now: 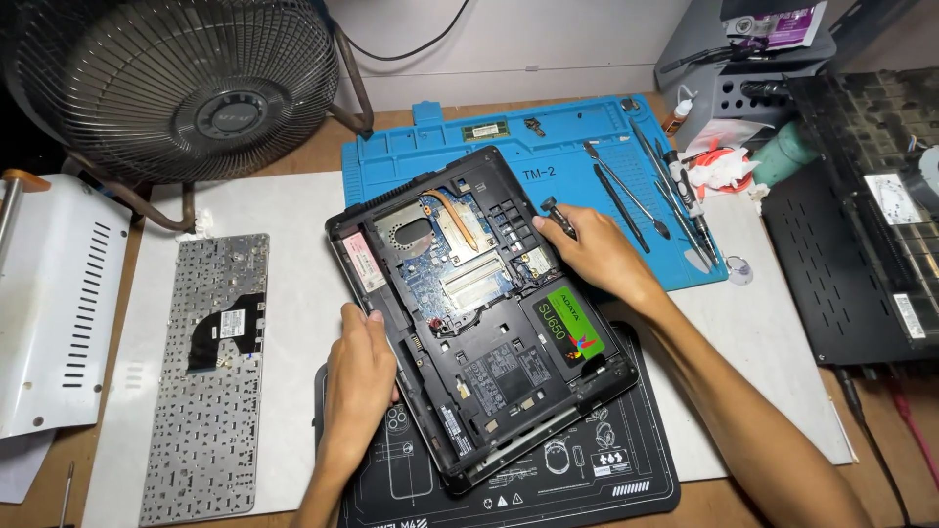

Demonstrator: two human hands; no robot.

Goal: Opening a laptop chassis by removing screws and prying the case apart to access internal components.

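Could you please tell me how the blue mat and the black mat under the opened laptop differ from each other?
The blue mat lies farther from the person, with moulded compartments and hand tools resting on it; the black mat lies nearer, flat, printed with white line drawings. The blue mat shows much of its surface, while the black mat is mostly hidden by the laptop. Both lie flat on the desk, partly under the laptop.

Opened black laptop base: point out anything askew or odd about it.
The opened black laptop base sits rotated, straddling the blue silicone mat and the black printed mat. Its grey keyboard lies detached, face down, to the left. The left hand and right hand steady it.
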